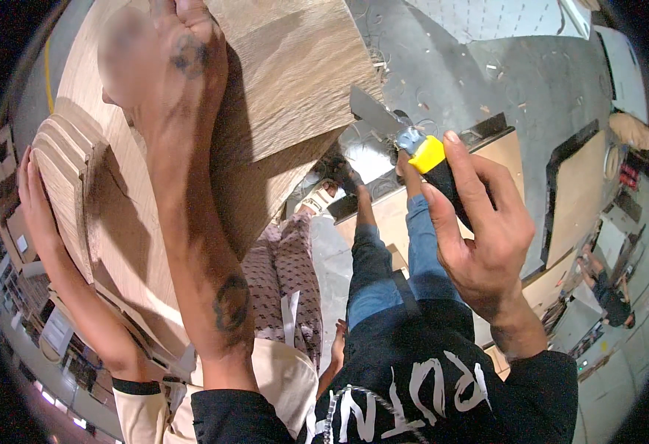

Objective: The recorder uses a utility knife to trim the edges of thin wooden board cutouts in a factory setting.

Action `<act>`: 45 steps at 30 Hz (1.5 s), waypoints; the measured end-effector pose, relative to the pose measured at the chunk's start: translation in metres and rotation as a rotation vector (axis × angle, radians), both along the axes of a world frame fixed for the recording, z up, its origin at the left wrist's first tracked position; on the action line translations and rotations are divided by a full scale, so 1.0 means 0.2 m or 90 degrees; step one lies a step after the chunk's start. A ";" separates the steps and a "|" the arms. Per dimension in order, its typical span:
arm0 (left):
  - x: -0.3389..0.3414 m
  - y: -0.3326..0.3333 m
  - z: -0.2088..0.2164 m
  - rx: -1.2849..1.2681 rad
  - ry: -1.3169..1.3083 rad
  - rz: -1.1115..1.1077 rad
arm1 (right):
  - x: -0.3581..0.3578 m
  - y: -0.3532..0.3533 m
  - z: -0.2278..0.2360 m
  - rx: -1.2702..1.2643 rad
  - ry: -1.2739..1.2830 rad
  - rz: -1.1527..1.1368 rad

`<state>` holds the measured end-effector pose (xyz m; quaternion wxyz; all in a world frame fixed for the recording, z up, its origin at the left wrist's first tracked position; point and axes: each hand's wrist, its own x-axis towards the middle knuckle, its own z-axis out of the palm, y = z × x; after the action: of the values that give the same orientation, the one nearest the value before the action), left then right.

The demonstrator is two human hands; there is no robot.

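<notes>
Two hands matter in my feed: the right hand (487,222) grasps a knife (429,154), its blade by the edge of the wooden board (302,74); the left hand (189,46) is over the wood, fingers cut off, so I can't tell its hold. If that handle twists, I'd fear a gouged edge.

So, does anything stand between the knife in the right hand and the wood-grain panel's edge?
Nothing visible does. The knife in the right hand overlaps the panel's right edge in view; contact can't be told. The left hand is well left of the blade.
</notes>
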<state>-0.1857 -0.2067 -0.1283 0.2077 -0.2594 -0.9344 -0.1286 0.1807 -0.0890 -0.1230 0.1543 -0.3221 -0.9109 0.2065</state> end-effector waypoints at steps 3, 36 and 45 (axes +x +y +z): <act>0.02 0.06 -0.03 -0.001 -0.010 -0.010 | -0.01 0.03 0.01 -0.007 -0.006 -0.001; 0.40 0.49 -0.16 -0.068 -0.011 -0.152 | -0.35 0.33 0.01 -0.004 -0.030 0.050; 0.41 0.42 -0.14 -0.080 -0.034 -0.120 | -0.46 0.49 0.01 -0.028 -0.015 0.103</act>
<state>-0.1047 -0.1225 -0.1571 0.1529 -0.3553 -0.9172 -0.0954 0.0879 0.0084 -0.1210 0.1195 -0.2530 -0.9310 0.2343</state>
